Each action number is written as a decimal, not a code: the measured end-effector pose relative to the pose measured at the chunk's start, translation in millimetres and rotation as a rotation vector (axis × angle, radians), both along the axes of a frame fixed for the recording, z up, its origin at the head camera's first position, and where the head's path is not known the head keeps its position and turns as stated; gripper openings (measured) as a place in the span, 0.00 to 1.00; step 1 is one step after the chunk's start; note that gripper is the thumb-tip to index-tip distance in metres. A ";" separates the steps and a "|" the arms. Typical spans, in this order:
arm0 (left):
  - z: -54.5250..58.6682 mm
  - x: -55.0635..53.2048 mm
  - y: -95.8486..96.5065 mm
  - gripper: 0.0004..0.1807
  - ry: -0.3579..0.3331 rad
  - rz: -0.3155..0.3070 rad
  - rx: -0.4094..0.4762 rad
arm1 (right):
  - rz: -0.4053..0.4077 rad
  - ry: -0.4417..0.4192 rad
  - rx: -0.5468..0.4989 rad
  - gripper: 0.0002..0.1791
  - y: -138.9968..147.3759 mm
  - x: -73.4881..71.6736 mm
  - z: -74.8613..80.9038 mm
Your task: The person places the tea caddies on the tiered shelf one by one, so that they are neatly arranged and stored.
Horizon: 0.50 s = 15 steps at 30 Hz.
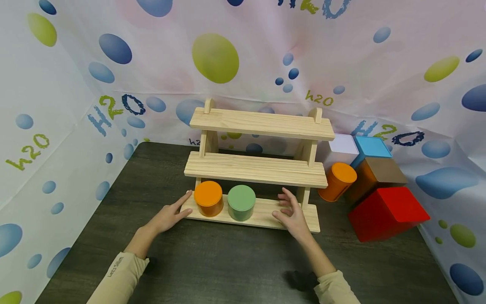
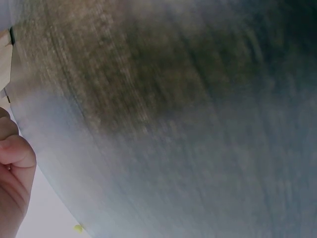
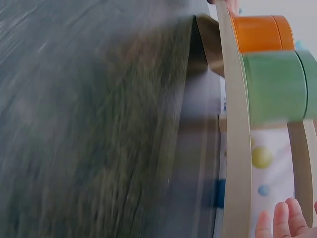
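Observation:
A three-tier wooden shelf rack [image 1: 250, 169] stands at the middle of the table. On its bottom board sit an orange round tin [image 1: 208, 198] and, to the right, a green round tin [image 1: 241, 203]. My left hand [image 1: 167, 217] holds the left end of that board, thumb at the front edge and index finger farther back; in the left wrist view its fingers look curled. Over the right part of the same board hovers my right hand [image 1: 294, 214], fingers spread and holding nothing. The right wrist view shows its fingertips [image 3: 281, 218] beside the board's edge.
Right of the rack stand another orange tin [image 1: 337, 182], a white box [image 1: 341, 147], a light-blue box [image 1: 372, 147], a brown box [image 1: 379, 175] and a red box [image 1: 387, 215]. A patterned curtain [image 1: 258, 50] hangs behind the dark table [image 1: 212, 266].

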<state>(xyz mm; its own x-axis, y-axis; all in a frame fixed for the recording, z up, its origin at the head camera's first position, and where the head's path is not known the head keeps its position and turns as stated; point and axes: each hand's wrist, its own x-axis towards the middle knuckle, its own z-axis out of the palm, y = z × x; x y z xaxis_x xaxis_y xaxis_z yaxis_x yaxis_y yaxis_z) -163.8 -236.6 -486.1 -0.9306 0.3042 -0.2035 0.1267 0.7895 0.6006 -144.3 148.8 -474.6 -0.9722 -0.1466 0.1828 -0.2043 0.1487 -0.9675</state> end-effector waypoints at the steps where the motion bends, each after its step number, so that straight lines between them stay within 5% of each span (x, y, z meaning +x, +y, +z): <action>1: -0.1 -0.2 -0.1 0.38 -0.002 -0.001 -0.001 | -0.009 0.003 0.003 0.38 3.3 0.5 0.2; 15: 2.7 -0.3 0.7 0.38 -0.006 -0.011 -0.011 | -0.147 0.069 -0.006 0.36 40.1 8.7 -1.5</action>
